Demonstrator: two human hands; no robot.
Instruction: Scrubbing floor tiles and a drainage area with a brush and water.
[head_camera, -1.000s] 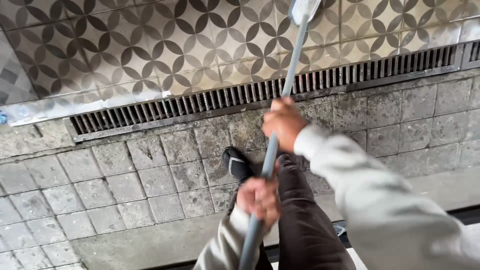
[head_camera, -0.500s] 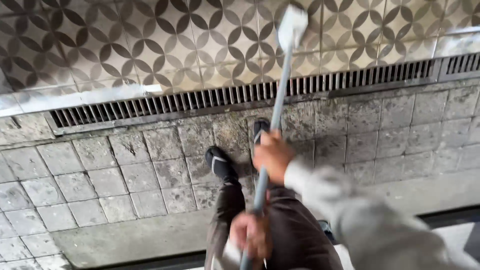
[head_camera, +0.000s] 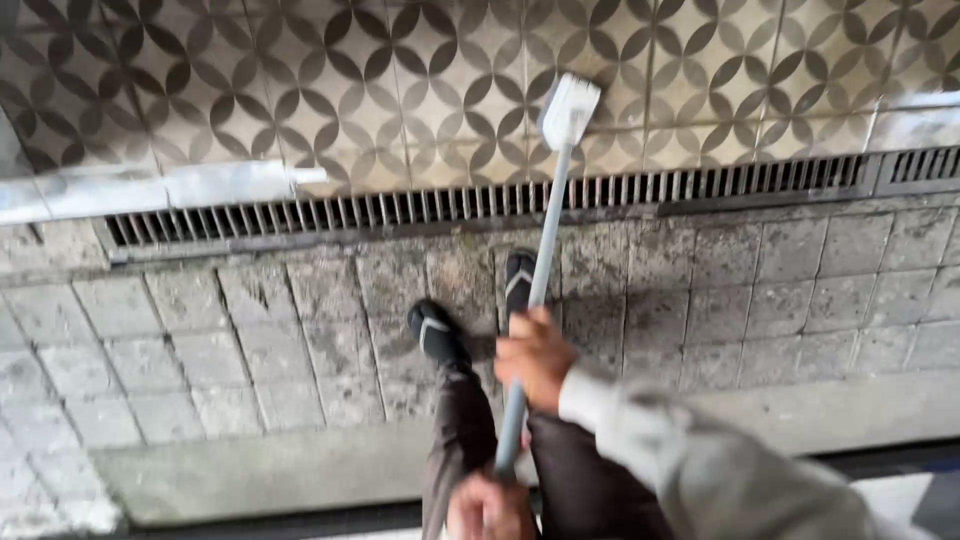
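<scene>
Here: long grey-handled brush (head_camera: 540, 270), white head against patterned tiles (head_camera: 300, 90).

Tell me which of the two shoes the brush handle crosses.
The right shoe, the one farther forward near the drain grate. The grey handle passes over its right edge; the left shoe sits apart from it, farther back.
</scene>
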